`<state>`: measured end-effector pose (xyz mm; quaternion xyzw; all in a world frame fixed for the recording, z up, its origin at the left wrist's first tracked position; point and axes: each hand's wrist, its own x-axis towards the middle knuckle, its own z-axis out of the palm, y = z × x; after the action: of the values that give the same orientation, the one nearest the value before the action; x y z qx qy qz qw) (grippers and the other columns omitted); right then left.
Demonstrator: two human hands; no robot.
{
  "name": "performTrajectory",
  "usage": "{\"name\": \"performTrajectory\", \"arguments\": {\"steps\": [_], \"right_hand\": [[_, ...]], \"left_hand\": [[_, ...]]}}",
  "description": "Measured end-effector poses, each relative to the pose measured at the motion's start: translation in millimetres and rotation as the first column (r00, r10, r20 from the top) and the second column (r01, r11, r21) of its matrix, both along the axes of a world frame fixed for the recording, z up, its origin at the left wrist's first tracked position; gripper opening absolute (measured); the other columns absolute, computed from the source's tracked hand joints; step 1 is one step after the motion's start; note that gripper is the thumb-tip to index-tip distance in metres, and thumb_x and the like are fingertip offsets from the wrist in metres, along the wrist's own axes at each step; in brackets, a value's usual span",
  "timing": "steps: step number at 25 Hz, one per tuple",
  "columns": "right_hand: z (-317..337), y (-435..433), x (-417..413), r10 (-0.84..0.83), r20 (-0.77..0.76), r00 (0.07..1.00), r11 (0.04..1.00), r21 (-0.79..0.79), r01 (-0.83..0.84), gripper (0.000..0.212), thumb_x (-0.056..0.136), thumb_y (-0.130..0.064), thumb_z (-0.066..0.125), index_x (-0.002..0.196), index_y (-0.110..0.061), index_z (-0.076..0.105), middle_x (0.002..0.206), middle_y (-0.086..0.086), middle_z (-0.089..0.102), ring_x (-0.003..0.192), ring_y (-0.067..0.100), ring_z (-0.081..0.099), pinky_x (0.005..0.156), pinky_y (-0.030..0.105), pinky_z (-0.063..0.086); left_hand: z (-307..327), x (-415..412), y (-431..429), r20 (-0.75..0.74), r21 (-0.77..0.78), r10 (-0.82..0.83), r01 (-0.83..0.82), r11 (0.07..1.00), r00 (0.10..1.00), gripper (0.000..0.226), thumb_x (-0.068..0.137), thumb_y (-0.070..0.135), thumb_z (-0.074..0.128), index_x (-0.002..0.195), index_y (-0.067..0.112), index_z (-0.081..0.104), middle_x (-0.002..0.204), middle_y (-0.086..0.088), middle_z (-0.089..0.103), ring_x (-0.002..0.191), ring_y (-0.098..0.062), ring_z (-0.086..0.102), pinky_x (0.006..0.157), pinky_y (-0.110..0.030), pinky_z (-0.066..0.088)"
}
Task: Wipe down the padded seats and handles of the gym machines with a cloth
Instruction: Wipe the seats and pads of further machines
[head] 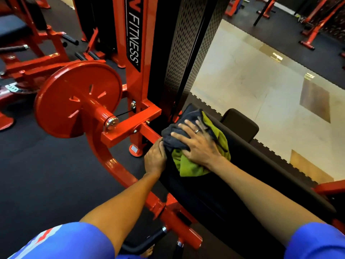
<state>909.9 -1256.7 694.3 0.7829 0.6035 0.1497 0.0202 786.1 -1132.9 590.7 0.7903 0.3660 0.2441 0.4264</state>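
A long black padded seat (233,186) of a red gym machine runs from the lower right toward the centre. On its far end lies a crumpled grey and green cloth (188,165). My right hand (197,144) lies flat on the cloth with its fingers spread, pressing it onto the pad. My left hand (155,157) holds the pad's left edge beside the cloth, fingers curled over the side. A black handle (143,242) juts out at the bottom, below my left arm.
A red round plate (74,96) on the machine's pivot arm stands left of the pad. The red upright (134,53) and perforated black weight-stack cover (186,49) rise behind. A second black pad (240,124) sits beyond. Other red machines stand at left and far right, with tiled floor between.
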Motion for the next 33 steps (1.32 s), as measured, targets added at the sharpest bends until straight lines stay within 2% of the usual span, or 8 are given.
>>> {"name": "performTrajectory", "arguments": {"steps": [5, 10, 12, 16, 21, 26, 30, 33], "right_hand": [[38.0, 45.5, 38.5, -0.262, -0.089, 0.961, 0.953, 0.133, 0.272, 0.056, 0.083, -0.035, 0.057, 0.138, -0.030, 0.065, 0.147, 0.008, 0.055, 0.137, 0.035, 0.049, 0.121, 0.057, 0.029], [15.2, 80.0, 5.7, -0.193, -0.061, 0.979, 0.981, 0.014, 0.194, 0.039, 0.072, -0.043, 0.063, 0.100, -0.021, 0.077, 0.108, 0.004, 0.068, 0.115, 0.033, 0.061, 0.117, 0.052, 0.027], [7.6, 80.1, -9.1, -0.135, -0.069, 0.988, 0.990, -0.055, 0.131, 0.038, 0.071, -0.051, 0.072, 0.091, -0.020, 0.078, 0.098, 0.003, 0.068, 0.104, 0.032, 0.065, 0.103, 0.042, 0.030], [37.4, 89.7, 17.4, -0.140, -0.002, 0.990, 0.958, -0.255, 0.135, 0.049, 0.084, -0.068, 0.054, 0.106, -0.030, 0.076, 0.109, -0.003, 0.068, 0.111, 0.025, 0.063, 0.116, 0.049, 0.029], [45.0, 101.6, 26.2, -0.226, 0.041, 0.973, 0.938, -0.260, 0.229, 0.051, 0.085, -0.066, 0.049, 0.108, -0.029, 0.076, 0.109, -0.001, 0.071, 0.110, 0.028, 0.063, 0.116, 0.051, 0.026], [1.9, 82.8, -1.5, 0.005, -0.078, 0.997, 0.988, -0.152, -0.017, 0.046, 0.072, -0.062, 0.071, 0.095, -0.022, 0.075, 0.093, 0.002, 0.067, 0.091, 0.032, 0.065, 0.102, 0.044, 0.032], [36.8, 73.9, 33.3, -0.046, 0.027, 0.999, 0.985, -0.168, 0.050, 0.061, 0.077, -0.077, 0.050, 0.112, -0.032, 0.073, 0.110, -0.002, 0.069, 0.105, 0.027, 0.065, 0.118, 0.050, 0.029], [20.9, 73.7, 19.6, -0.097, 0.024, 0.995, 0.986, -0.135, 0.099, 0.059, 0.078, -0.070, 0.054, 0.113, -0.027, 0.074, 0.111, 0.002, 0.069, 0.106, 0.029, 0.065, 0.119, 0.052, 0.030]], "left_hand": [[5.2, 0.3, -2.2, -0.016, 0.020, 0.007, -0.006, 1.000, 1.000, 0.056, 0.102, 0.041, 0.022, 0.134, 0.019, 0.063, 0.132, -0.005, 0.067, 0.115, -0.034, 0.064, 0.088, -0.043, 0.051], [0.3, 1.7, -1.3, -0.066, 0.013, -0.006, 0.007, 1.000, 0.998, 0.049, 0.105, 0.042, 0.021, 0.124, 0.021, 0.061, 0.119, -0.005, 0.069, 0.105, -0.034, 0.064, 0.072, -0.043, 0.046], [-3.8, 1.9, -3.4, -0.066, 0.014, -0.014, 0.015, 1.000, 0.998, 0.038, 0.108, 0.034, 0.028, 0.118, 0.017, 0.060, 0.111, -0.008, 0.069, 0.099, -0.037, 0.065, 0.066, -0.042, 0.042], [5.5, -2.8, -10.1, -0.047, -0.037, 0.044, -0.046, 0.998, 0.998, 0.044, 0.109, 0.037, 0.025, 0.123, 0.019, 0.063, 0.117, -0.006, 0.071, 0.106, -0.032, 0.064, 0.073, -0.042, 0.046], [8.6, -7.3, -14.5, -0.100, -0.090, 0.071, -0.080, 0.993, 0.992, 0.041, 0.109, 0.036, 0.029, 0.130, 0.022, 0.061, 0.127, -0.003, 0.068, 0.117, -0.029, 0.061, 0.087, -0.041, 0.047], [-3.1, -4.2, -16.2, -0.050, -0.076, 0.157, -0.160, 0.984, 0.986, 0.036, 0.110, 0.025, 0.034, 0.122, 0.011, 0.064, 0.117, -0.012, 0.070, 0.109, -0.036, 0.063, 0.080, -0.042, 0.044], [-6.2, -6.8, -20.4, 0.015, -0.165, 0.231, -0.226, 0.960, 0.973, 0.039, 0.110, 0.028, 0.035, 0.125, 0.015, 0.068, 0.119, -0.013, 0.071, 0.110, -0.037, 0.063, 0.084, -0.043, 0.046], [-7.6, -5.6, -23.2, 0.026, -0.194, 0.263, -0.253, 0.948, 0.964, 0.038, 0.111, 0.021, 0.035, 0.126, 0.014, 0.069, 0.123, -0.012, 0.071, 0.113, -0.035, 0.062, 0.088, -0.040, 0.044]]}}
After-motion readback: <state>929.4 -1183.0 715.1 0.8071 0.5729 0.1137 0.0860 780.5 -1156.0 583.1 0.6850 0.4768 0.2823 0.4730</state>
